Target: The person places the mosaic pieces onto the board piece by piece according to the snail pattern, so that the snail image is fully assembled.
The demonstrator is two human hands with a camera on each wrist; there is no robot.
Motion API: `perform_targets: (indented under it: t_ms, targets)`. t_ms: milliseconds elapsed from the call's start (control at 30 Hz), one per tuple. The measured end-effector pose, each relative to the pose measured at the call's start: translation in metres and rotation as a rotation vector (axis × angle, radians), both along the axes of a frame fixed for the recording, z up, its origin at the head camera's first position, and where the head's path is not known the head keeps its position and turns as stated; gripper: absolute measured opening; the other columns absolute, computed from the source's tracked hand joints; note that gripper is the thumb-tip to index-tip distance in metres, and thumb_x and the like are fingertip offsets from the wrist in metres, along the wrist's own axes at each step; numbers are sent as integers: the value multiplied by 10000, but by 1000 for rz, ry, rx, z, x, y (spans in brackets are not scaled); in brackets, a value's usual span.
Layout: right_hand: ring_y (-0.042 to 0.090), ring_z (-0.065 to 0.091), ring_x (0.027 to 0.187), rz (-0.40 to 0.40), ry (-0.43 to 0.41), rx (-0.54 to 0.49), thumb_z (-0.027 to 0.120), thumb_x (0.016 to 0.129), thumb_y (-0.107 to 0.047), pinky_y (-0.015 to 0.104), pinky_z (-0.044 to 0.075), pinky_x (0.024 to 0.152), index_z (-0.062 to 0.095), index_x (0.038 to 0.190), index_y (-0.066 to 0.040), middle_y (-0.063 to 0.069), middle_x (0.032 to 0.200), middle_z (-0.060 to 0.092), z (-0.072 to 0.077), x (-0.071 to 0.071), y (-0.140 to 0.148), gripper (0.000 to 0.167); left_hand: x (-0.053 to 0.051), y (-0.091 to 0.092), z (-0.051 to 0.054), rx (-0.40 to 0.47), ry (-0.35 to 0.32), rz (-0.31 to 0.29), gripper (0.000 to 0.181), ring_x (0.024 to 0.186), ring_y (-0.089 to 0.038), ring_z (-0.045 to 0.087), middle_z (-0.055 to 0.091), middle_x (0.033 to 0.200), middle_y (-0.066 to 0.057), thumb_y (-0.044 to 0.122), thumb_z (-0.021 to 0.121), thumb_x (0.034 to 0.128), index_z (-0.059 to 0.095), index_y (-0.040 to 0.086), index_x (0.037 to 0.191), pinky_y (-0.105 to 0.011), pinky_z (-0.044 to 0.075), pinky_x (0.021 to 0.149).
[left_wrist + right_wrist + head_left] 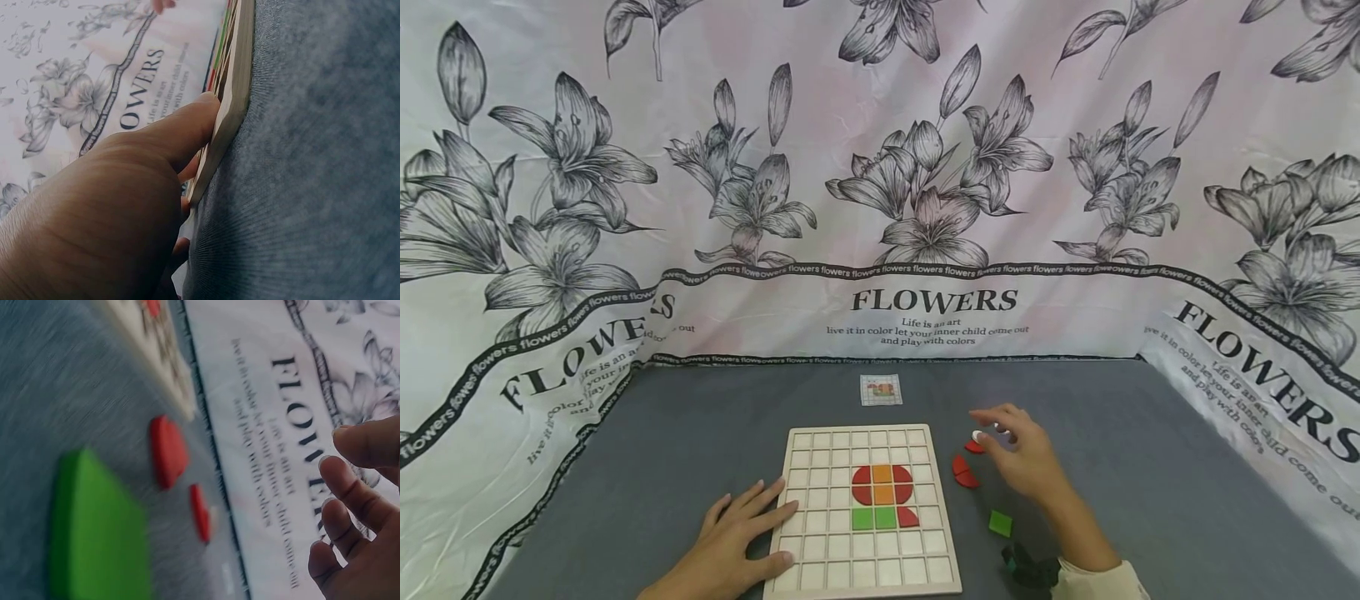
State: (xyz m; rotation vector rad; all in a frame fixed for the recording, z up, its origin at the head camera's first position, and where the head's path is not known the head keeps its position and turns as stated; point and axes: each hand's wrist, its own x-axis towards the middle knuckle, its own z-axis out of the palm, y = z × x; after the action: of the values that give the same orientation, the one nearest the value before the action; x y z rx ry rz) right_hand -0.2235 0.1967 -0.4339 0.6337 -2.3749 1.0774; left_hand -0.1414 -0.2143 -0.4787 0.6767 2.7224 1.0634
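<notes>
A pale wooden grid board (859, 429) lies on the grey surface. My left hand (733, 537) rests along its left side with fingers spread, the thumb on the edge; the left wrist view shows this thumb (194, 122) against the rim. Orange squares (883, 484) sit between rounded red pieces (861, 485) in the grid, above two green squares (874, 518) and a red quarter-round (907, 517). Right of the board, my right hand (1018, 454) hovers with bent, parted fingers beside a red piece (974, 447) and a small white piece (977, 436). Nothing shows between its fingers (340, 478).
Two red quarter-rounds (966, 472) lie just right of the board. Nearer my right forearm is a loose green square (1000, 523). Beyond the board lies a small picture card (880, 390). Flower-printed cloth (936, 321) closes off the back and sides.
</notes>
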Motion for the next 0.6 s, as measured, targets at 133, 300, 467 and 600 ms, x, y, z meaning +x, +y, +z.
perform_targets:
  t_ms: [133,300,467,600]
  targets:
    - [250,530,825,-42,-74,28,722,825,41,369,445,670,722,1094,-60,28,976,648,-13,-3,6,287,0,0,0,-1,7,0,575,1372,-479,203,325,1523,-129,453,609,929,537,141,1407,-726,28,959]
    - [248,558,825,-69,-100,46,724,814,56,439,469,692,722,1057,-24,60,954,661,-27,-7,9,256,1,1,0,0,8,-2,574,1373,-480,197,312,1529,-131,453,606,931,537,141,1407,-724,22,958]
    - [264,594,846,-106,-142,72,724,798,66,477,472,739,727,1039,-33,57,953,671,-31,-6,10,260,1,1,0,2,4,8,576,1374,-479,191,308,1529,-137,456,609,928,541,137,1403,-721,14,959]
    - [263,595,846,-126,-209,87,714,796,73,471,465,757,727,1052,-47,66,954,686,-32,-8,10,283,1,1,0,-1,1,14,596,1377,-474,191,305,1532,-132,476,615,917,541,139,1403,-714,8,963]
